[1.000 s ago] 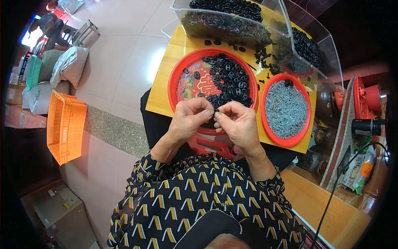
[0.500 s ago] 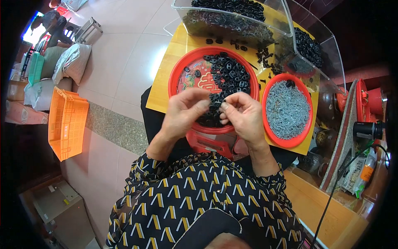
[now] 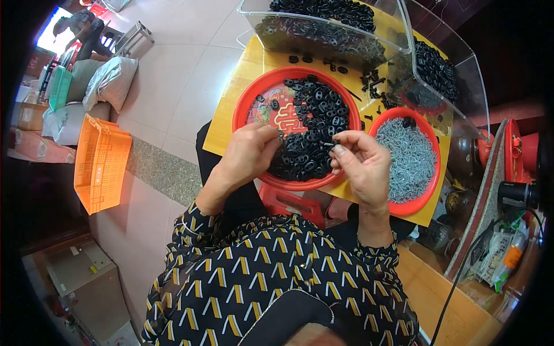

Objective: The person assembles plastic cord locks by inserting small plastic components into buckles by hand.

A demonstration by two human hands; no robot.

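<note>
My left hand (image 3: pixel 249 151) is closed over the left part of a round red tray (image 3: pixel 240 98), with thumb and fingers pressed together. Whatever sits in that pinch is too small to make out. At the tray's right side, my right hand (image 3: pixel 365 164) pinches a small silvery screw (image 3: pixel 327 143) between thumb and forefinger, pointing left. Below both hands lies a heap of black plastic pieces (image 3: pixel 323 106) with holes, mostly in the right half of the tray. Close to my right hand stands a red bowl (image 3: pixel 434 190) filled with small silvery screws (image 3: pixel 407 164).
Clear plastic bins (image 3: pixel 323 37) of black pieces stand at the back of the yellow table (image 3: pixel 231 124). Loose black parts (image 3: pixel 372 83) lie before them. An orange crate (image 3: pixel 101 167) and white sacks (image 3: pixel 112 83) are on the left. Another person (image 3: pixel 81 32) bends at the far left.
My hands have moved apart: the right one went right with the screw, the left one slightly left and down, its fingers closing. The view has shifted a little.
</note>
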